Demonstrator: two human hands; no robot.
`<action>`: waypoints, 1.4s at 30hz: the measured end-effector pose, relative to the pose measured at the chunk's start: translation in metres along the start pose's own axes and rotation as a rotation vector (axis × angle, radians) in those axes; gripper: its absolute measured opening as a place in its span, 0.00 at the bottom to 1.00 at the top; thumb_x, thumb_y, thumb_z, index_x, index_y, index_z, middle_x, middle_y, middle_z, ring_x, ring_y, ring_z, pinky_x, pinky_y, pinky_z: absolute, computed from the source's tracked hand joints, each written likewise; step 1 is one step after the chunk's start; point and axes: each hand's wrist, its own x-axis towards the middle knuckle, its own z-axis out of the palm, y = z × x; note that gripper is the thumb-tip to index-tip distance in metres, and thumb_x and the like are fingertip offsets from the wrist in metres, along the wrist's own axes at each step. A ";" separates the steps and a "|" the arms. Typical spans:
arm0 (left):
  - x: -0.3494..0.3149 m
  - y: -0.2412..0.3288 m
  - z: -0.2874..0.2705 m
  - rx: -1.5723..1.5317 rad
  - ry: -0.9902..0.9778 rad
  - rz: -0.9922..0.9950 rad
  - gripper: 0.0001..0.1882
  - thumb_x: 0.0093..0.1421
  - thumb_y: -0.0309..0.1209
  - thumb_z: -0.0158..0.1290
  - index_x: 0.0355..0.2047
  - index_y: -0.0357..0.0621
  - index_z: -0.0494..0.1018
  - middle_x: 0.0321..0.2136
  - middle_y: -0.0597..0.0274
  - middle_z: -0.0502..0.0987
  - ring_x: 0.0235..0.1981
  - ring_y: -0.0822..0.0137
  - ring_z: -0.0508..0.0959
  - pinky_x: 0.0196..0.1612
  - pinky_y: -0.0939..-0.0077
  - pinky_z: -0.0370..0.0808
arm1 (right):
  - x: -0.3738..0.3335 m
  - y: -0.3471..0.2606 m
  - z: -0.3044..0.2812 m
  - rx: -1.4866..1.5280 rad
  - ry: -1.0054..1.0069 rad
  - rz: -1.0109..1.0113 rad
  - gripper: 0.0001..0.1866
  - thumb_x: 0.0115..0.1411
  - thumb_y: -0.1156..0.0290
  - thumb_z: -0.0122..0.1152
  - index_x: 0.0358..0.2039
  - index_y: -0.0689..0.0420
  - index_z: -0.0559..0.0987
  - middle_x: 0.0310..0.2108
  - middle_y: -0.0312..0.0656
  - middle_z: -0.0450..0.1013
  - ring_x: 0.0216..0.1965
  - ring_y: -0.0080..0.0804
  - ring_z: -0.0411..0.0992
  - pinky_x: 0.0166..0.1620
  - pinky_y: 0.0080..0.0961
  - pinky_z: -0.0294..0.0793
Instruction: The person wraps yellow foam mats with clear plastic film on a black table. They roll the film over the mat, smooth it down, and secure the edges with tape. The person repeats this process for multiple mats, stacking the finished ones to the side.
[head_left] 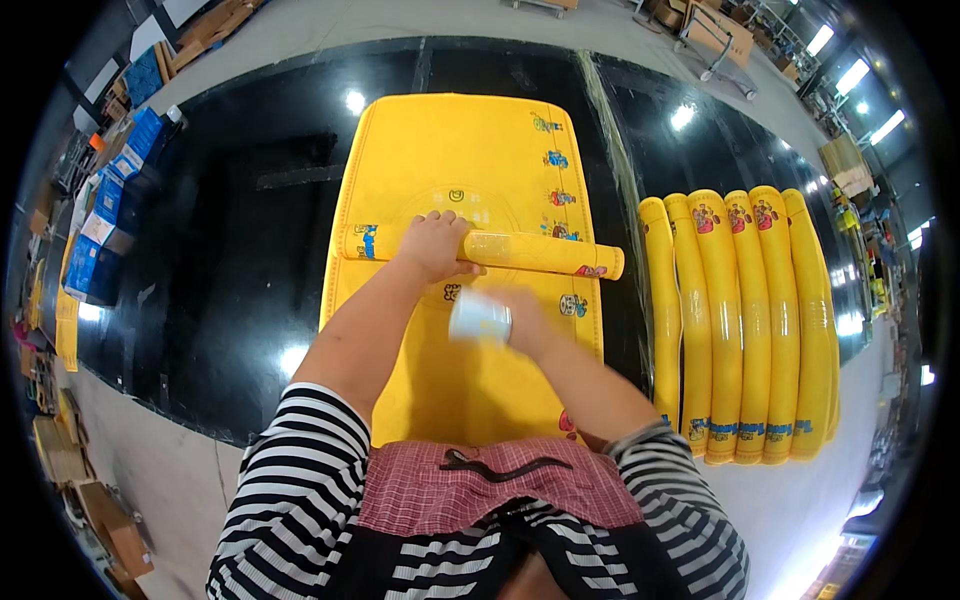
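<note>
A yellow mat rolled into a tube [540,251] lies crosswise on a flat yellow mat [450,140] with small cartoon prints along its right side. My left hand [435,245] grips the tube near its middle, fingers over the top and thumb at the near side. Just to the right of that hand, a shiny clear band shows on the tube. Closer to me, my right hand [525,318] is smeared by motion, closed around a whitish-blue roll [481,317] that looks like a roll of tape. This roll is held above the flat mat, apart from the tube.
Several yellow rolled mats [728,320] lie side by side on the right of the glossy black table [250,230]. Blue boxes [105,210] stand along the left edge. Beyond the table are a wheeled cart [718,40] and cardboard [215,25].
</note>
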 end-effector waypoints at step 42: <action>-0.311 0.031 0.083 -0.337 0.192 0.420 0.22 0.54 0.34 0.63 0.50 0.47 0.79 0.53 0.53 0.77 0.48 0.45 0.77 0.51 0.53 0.76 | -0.424 -0.295 -0.356 -1.164 0.859 0.607 0.22 0.48 0.67 0.79 0.45 0.58 0.87 0.65 0.52 0.70 0.56 0.49 0.77 0.59 0.33 0.74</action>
